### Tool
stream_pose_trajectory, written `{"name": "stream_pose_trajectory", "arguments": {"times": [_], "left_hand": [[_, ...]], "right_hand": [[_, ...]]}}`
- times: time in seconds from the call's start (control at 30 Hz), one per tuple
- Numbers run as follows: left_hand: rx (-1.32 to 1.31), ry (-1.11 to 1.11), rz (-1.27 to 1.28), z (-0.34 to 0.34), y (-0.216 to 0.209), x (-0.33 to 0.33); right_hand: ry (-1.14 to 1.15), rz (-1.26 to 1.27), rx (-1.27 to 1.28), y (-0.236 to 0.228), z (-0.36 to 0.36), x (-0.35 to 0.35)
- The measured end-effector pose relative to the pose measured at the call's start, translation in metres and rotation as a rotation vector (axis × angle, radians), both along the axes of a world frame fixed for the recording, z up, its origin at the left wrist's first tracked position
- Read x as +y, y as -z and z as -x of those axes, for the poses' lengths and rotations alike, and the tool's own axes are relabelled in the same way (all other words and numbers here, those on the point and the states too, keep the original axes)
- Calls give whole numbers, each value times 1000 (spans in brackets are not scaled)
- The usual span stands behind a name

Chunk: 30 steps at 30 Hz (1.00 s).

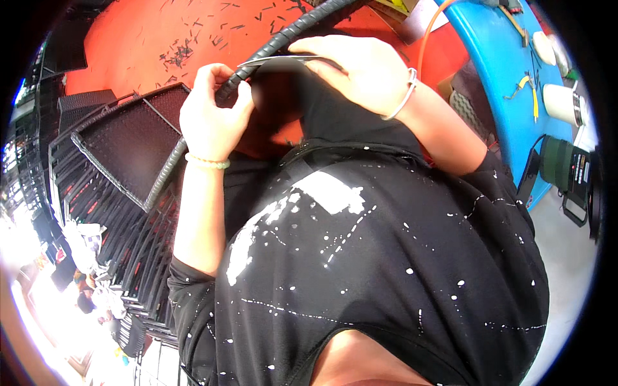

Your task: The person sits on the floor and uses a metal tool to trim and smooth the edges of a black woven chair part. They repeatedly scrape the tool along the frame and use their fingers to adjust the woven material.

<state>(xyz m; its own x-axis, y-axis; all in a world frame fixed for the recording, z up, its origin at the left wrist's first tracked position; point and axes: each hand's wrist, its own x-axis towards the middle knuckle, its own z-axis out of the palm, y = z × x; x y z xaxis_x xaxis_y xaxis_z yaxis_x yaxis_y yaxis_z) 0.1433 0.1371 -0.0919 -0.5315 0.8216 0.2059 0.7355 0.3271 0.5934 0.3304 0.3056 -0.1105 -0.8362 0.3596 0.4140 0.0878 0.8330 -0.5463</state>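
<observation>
A black bar wrapped in spiral woven strip [278, 42] slants across the upper middle of the head view. My left hand [215, 112] is closed round its lower part, thumb and fingers on either side. Above the bar's near side, my right hand [364, 74] holds a thin, silvery, blade-like tool [277, 58]. The tool's tip reaches left to the bar, close to my left fingertips. Its handle end is mostly hidden in my right palm. Under my left forearm, a black woven panel with a wrapped frame [129, 148] lies tilted.
A red surface [129, 38] carries many black scraps [177, 56]. On the right, a blue table [492, 71] bears a white cup [561, 104], a yellow-handled tool [534, 100] and a dark green box-like item [559, 162]. Black frames [122, 248] are stacked at left. An orange hose [425, 42] runs beside the table.
</observation>
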Motion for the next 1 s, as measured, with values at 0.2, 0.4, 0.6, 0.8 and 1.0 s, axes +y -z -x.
{"name": "stream_pose_trajectory", "arguments": {"times": [0.2, 0.4, 0.6, 0.8, 1.0], "left_hand": [[-142, 0, -37, -1, 5, -8], [-177, 29, -75, 1, 1, -10], [-9, -20, -125, -8, -2, -10], [142, -23, -137, -11, -3, -13], [293, -9, -161, -36, -8, -22]], "right_hand": [[-94, -88, -110, -31, -1, 20], [-187, -152, -102, -59, 13, 32], [-413, -262, -286, -97, 45, 51], [-631, -391, -453, -123, 78, 81], [-765, -328, -523, -132, 79, 96]]}}
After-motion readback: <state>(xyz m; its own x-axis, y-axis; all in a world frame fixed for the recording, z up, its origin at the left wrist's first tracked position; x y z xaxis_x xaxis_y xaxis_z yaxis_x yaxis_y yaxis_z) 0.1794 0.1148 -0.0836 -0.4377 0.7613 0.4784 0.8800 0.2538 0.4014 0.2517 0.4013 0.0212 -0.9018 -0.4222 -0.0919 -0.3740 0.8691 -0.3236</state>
